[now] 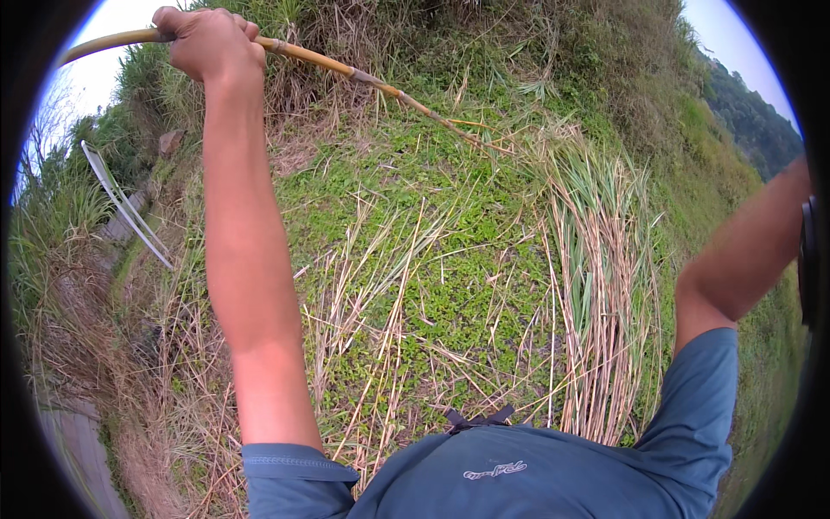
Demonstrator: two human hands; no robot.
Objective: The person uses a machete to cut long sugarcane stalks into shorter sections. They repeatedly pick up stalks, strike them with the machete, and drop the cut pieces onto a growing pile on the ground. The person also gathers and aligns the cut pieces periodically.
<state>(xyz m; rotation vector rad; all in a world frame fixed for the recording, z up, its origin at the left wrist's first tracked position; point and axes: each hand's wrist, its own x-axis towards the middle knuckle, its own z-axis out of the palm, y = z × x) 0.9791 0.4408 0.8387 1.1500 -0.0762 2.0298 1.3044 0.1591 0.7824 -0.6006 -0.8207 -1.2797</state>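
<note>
My left hand (212,39), raised at the upper left with the arm stretched out, is closed around a yellow-brown jointed bamboo pole (328,62). From the fist the pole slopes down to the right, thinning toward a tip among the grass, and its other end runs out past the left rim. At the far right my right arm (743,251) is bent and lifted, somewhat blurred, and the hand lies outside the picture. A pile of cut stalks (596,303), with green and dry leaves, lies on the ground in front of my body toward the right.
Low green plants (450,277) cover the ground, with loose dry stalks (380,320) scattered over them. Tall grass rises on a bank (415,35) ahead. A white curved rail (121,203) and a grey path (82,458) lie to the left. A dark object (808,259) shows at the right rim.
</note>
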